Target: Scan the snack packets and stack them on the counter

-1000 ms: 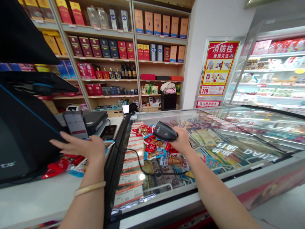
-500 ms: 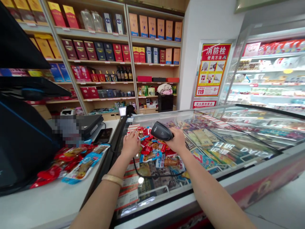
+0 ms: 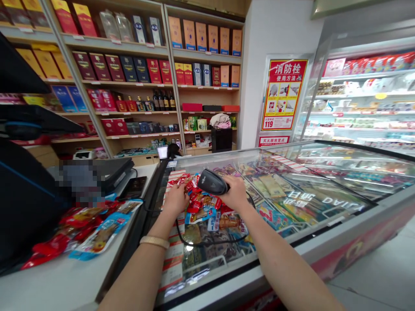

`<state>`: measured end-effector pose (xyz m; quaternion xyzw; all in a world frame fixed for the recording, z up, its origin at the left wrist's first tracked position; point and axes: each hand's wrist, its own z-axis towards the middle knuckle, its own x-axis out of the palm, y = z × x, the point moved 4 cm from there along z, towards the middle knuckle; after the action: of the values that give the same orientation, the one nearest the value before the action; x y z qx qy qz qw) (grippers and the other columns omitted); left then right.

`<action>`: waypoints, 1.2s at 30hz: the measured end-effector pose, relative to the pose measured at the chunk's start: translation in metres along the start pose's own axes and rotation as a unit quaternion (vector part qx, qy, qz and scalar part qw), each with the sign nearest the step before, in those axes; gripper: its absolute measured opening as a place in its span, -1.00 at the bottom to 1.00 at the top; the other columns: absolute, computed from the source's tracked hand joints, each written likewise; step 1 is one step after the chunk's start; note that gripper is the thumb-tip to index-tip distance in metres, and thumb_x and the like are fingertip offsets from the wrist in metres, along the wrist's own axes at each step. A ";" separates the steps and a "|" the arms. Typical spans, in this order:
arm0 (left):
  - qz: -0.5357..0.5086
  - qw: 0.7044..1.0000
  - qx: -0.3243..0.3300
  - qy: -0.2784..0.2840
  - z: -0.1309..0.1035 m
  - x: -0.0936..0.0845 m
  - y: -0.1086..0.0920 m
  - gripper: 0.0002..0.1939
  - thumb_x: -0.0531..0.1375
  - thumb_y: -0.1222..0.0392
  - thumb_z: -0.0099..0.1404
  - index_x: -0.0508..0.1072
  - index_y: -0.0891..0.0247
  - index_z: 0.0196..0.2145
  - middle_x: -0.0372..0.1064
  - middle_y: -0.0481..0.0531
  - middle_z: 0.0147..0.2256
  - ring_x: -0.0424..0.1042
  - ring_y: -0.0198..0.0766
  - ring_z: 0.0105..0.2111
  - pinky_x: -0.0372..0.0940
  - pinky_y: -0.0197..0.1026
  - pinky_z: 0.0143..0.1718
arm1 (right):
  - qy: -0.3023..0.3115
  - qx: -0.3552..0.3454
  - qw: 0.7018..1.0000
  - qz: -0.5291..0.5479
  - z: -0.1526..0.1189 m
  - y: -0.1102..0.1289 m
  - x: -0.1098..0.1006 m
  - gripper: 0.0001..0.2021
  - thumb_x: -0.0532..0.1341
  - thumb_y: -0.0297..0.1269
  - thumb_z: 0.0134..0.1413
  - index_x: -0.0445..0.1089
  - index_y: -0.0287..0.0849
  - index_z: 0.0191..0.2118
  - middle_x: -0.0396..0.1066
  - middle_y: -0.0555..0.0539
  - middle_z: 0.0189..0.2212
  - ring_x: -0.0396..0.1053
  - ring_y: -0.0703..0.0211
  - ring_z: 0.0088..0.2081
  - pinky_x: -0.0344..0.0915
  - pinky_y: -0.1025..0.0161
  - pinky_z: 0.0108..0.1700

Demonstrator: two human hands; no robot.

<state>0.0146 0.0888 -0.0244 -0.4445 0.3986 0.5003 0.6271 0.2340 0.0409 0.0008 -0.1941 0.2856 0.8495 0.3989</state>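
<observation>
My right hand (image 3: 235, 193) is wrapped around the handle of a black barcode scanner (image 3: 212, 181). The scanner head points left above a heap of small red and blue snack packets (image 3: 202, 201) on the freezer's glass top. At the left edge of that heap, my left hand (image 3: 177, 201) has its fingers curled onto a red snack packet (image 3: 177, 178); the fingertips are partly hidden. The scanner's black cable (image 3: 207, 244) loops across the glass below both hands. A larger packet with a brown item pictured on it (image 3: 228, 221) lies at the heap's near side.
More red and blue packets (image 3: 103, 235) lie on the white counter (image 3: 58, 283) at left, beside a dark checkout terminal (image 3: 29, 203) and a phone (image 3: 134, 188). The chest freezer (image 3: 324, 242) extends right. A person's head (image 3: 175, 150) shows behind it.
My left hand's fingers have curled in at the heap's left edge, and a red packet there sits further left. The scanner stays over the heap. The whole view has shifted slightly.
</observation>
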 end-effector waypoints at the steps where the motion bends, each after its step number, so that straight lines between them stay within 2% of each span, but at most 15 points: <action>1: -0.004 1.000 -0.007 0.006 -0.002 -0.002 0.002 -0.58 0.04 0.24 0.25 0.44 0.31 0.04 0.39 0.34 -0.02 0.42 0.10 -0.02 0.28 0.05 -0.03 | 0.000 -0.001 1.000 0.002 0.000 0.000 0.000 -0.77 0.40 -0.15 -0.14 0.48 -0.11 -0.32 0.50 -0.06 -0.39 0.44 0.02 -0.26 0.11 0.21 -0.25; 4: -0.075 0.996 -0.042 -0.013 -0.004 -0.009 0.012 -0.73 0.11 0.22 0.19 0.53 0.25 -0.19 0.41 0.30 -0.05 0.42 0.13 -0.04 0.27 0.09 -0.04 | -0.004 -0.003 1.000 0.002 0.000 0.000 -0.001 -0.74 0.40 -0.13 -0.15 0.47 -0.12 -0.32 0.51 -0.08 -0.37 0.44 0.02 -0.26 0.13 0.20 -0.25; 7: -0.257 0.960 -0.098 -0.048 -0.004 -0.015 0.026 -0.96 0.20 0.26 0.04 0.46 0.21 -0.53 0.47 0.19 -0.26 0.44 0.07 -0.10 0.26 0.01 -0.06 | 0.000 -0.007 1.000 -0.005 0.000 0.000 0.000 -0.75 0.39 -0.11 -0.13 0.47 -0.12 -0.32 0.50 -0.07 -0.40 0.43 0.04 -0.28 0.12 0.21 -0.26; 9: -0.343 0.930 -0.125 -0.055 -0.005 -0.017 0.034 -0.86 0.21 0.27 0.00 0.35 0.20 -0.66 0.40 0.10 -0.48 0.45 0.01 -0.21 0.28 -0.08 -0.14 | 0.007 -0.008 1.000 -0.012 0.000 0.001 0.002 -0.76 0.39 -0.12 -0.12 0.47 -0.12 -0.32 0.49 -0.06 -0.41 0.43 0.05 -0.29 0.12 0.22 -0.26; 12: -0.416 0.895 -0.151 -0.058 -0.009 -0.018 0.038 -0.84 0.17 0.22 0.08 0.36 0.22 -0.63 0.31 0.01 -0.61 0.43 -0.10 -0.38 0.31 -0.16 -0.31 | 0.014 -0.003 1.000 -0.015 0.000 0.002 0.003 -0.77 0.38 -0.17 -0.14 0.49 -0.12 -0.31 0.49 -0.06 -0.40 0.43 0.05 -0.27 0.11 0.23 -0.25; 15: -0.503 0.845 -0.172 -0.061 -0.015 -0.019 0.034 -0.85 0.09 0.22 0.19 0.41 0.26 -0.48 0.41 0.03 -0.50 0.43 -0.20 -0.44 0.35 -0.19 -0.37 | 0.018 -0.002 1.000 -0.009 -0.001 0.004 0.003 -0.77 0.36 -0.23 -0.16 0.50 -0.12 -0.28 0.50 -0.06 -0.38 0.42 0.05 -0.25 0.11 0.23 -0.24; 16: -0.551 0.812 -0.185 -0.054 -0.017 -0.019 0.031 -0.86 0.08 0.25 0.21 0.41 0.27 -0.44 0.44 0.05 -0.45 0.45 -0.22 -0.43 0.38 -0.19 -0.36 | 0.018 -0.003 1.000 -0.007 -0.001 0.004 0.003 -0.77 0.36 -0.25 -0.16 0.51 -0.12 -0.27 0.50 -0.06 -0.38 0.42 0.05 -0.26 0.11 0.22 -0.24; 17: -0.613 0.762 -0.204 -0.042 -0.019 -0.019 0.028 -0.88 0.08 0.29 0.22 0.41 0.29 -0.41 0.46 0.08 -0.41 0.47 -0.22 -0.41 0.40 -0.17 -0.34 | 0.018 -0.005 1.000 -0.004 -0.001 0.004 0.003 -0.77 0.35 -0.25 -0.16 0.51 -0.12 -0.27 0.50 -0.06 -0.39 0.42 0.05 -0.26 0.11 0.22 -0.24; 20: -0.792 0.542 -0.282 0.000 -0.024 -0.017 0.019 -0.89 0.08 0.40 0.25 0.40 0.33 -0.33 0.47 0.15 -0.36 0.50 -0.20 -0.37 0.44 -0.12 -0.31 | 0.013 -0.012 1.000 0.003 -0.001 0.005 0.002 -0.77 0.34 -0.25 -0.16 0.51 -0.12 -0.27 0.50 -0.06 -0.40 0.42 0.06 -0.28 0.11 0.22 -0.25; 21: -0.822 0.484 -0.302 0.009 -0.026 -0.017 0.017 -0.89 0.07 0.40 0.27 0.40 0.33 -0.33 0.47 0.15 -0.37 0.50 -0.20 -0.38 0.44 -0.13 -0.33 | 0.012 -0.014 1.000 0.004 -0.001 0.005 0.002 -0.77 0.34 -0.25 -0.17 0.51 -0.12 -0.27 0.50 -0.06 -0.40 0.42 0.06 -0.28 0.11 0.21 -0.25; 22: -0.836 0.453 -0.311 0.013 -0.026 -0.017 0.015 -0.89 0.07 0.39 0.30 0.39 0.33 -0.33 0.46 0.13 -0.38 0.50 -0.21 -0.40 0.44 -0.15 -0.35 | 0.011 -0.016 1.000 0.005 -0.001 0.005 0.002 -0.77 0.33 -0.25 -0.17 0.51 -0.12 -0.28 0.50 -0.06 -0.40 0.42 0.06 -0.29 0.11 0.21 -0.26; 25: -0.863 0.410 -0.293 0.022 -0.027 -0.020 0.013 -0.83 0.09 0.20 0.38 0.37 0.30 -0.36 0.37 0.00 -0.50 0.42 -0.32 -0.52 0.39 -0.25 -0.46 | 0.014 -0.027 0.999 0.010 -0.001 0.009 0.001 -0.79 0.32 -0.23 -0.15 0.50 -0.14 -0.30 0.51 -0.08 -0.40 0.42 0.07 -0.30 0.11 0.21 -0.27; 29: -0.923 0.327 -0.195 0.060 -0.028 -0.027 0.010 -0.60 -0.02 -0.04 0.44 0.34 0.32 -0.39 0.04 -0.19 -0.68 0.07 -0.48 -0.74 0.11 -0.40 -0.70 | 0.013 -0.056 0.998 0.033 -0.003 0.017 -0.001 -0.79 0.31 -0.18 -0.14 0.49 -0.14 -0.32 0.52 -0.08 -0.39 0.43 0.06 -0.29 0.10 0.19 -0.25; 32: -0.949 0.275 -0.123 0.094 -0.033 -0.035 0.007 -0.59 -0.10 0.02 0.47 0.35 0.35 -0.35 -0.07 -0.23 -0.69 -0.04 -0.50 -0.77 -0.02 -0.40 -0.74 | 0.014 -0.087 0.994 0.062 -0.004 0.024 -0.002 -0.79 0.30 -0.20 -0.15 0.49 -0.14 -0.31 0.53 -0.08 -0.36 0.44 0.06 -0.26 0.10 0.19 -0.22; 36: -0.956 0.257 -0.095 0.104 -0.039 -0.042 0.003 -0.67 -0.06 0.08 0.45 0.34 0.33 -0.33 -0.08 -0.21 -0.66 -0.02 -0.47 -0.73 -0.01 -0.38 -0.72 | 0.025 -0.114 0.990 0.081 -0.007 0.030 -0.001 -0.78 0.28 -0.27 -0.15 0.50 -0.11 -0.28 0.52 -0.05 -0.38 0.43 0.07 -0.28 0.07 0.19 -0.23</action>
<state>0.0019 0.0406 0.0039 -0.6071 -0.3052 -0.4787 0.5560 0.2113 0.0205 0.0061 -0.2354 0.2119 0.9008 0.2971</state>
